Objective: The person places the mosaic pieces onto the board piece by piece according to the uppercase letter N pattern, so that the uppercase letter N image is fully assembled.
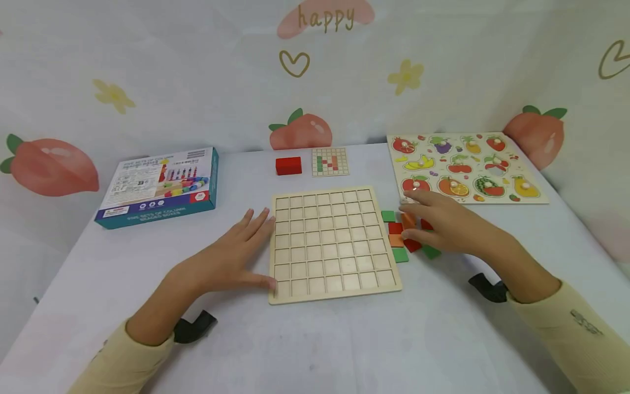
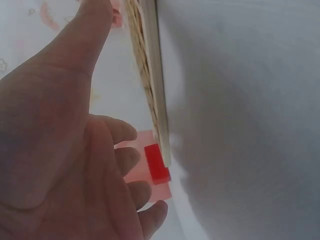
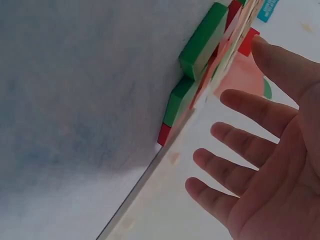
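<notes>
A square wooden grid board lies flat on the white table. At its left edge my left hand is spread, thumb at the near left corner and fingertips at the upper side. My right hand hovers with extended fingers over a small group of coloured tiles beside the board's right edge. Among them are a green tile, an orange tile and a red tile; others are partly hidden under the hand. In the right wrist view, the palm holds nothing, and green blocks show beyond the fingers.
Behind the board are a red block and a small card with a coloured grid pattern. A fruit peg puzzle lies at the back right. A beaded-toy box sits at the back left. A printed cloth hangs behind.
</notes>
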Available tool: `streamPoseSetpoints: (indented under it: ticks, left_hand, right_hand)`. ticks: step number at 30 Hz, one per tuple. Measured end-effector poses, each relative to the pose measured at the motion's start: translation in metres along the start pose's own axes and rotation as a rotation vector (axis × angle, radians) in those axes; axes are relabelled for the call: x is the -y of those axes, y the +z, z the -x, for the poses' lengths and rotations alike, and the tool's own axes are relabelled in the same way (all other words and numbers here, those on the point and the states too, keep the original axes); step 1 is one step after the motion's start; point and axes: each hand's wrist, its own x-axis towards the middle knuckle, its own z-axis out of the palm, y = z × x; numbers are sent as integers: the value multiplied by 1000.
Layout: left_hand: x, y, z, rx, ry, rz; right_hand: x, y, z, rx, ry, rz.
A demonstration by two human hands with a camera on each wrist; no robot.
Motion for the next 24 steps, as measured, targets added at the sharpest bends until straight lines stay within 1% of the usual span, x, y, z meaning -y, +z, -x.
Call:
streamPoseSetpoints:
  ticks: [3,9,11,16,19,24]
  left_hand:
    - [1,3,-1,19,11,10]
    - [0,6,-1,62,8,24]
    - [-1,6,0,77,2,24]
    - [-1,6,1,96,4,22]
    - [-1,6,0,99,8,26]
    - [0,7,-1,105,13,35]
  right_hand:
    - [-1,1,-7,13,-15,-17]
    - [0,0,-22,54,23,-48]
    - [1,0,-27,58,22,-49]
    - [2,2,-37,40,-12,-37]
    - [3,5,-42,26,-28,-47]
    - [6,6,-46,30,-7,-49]
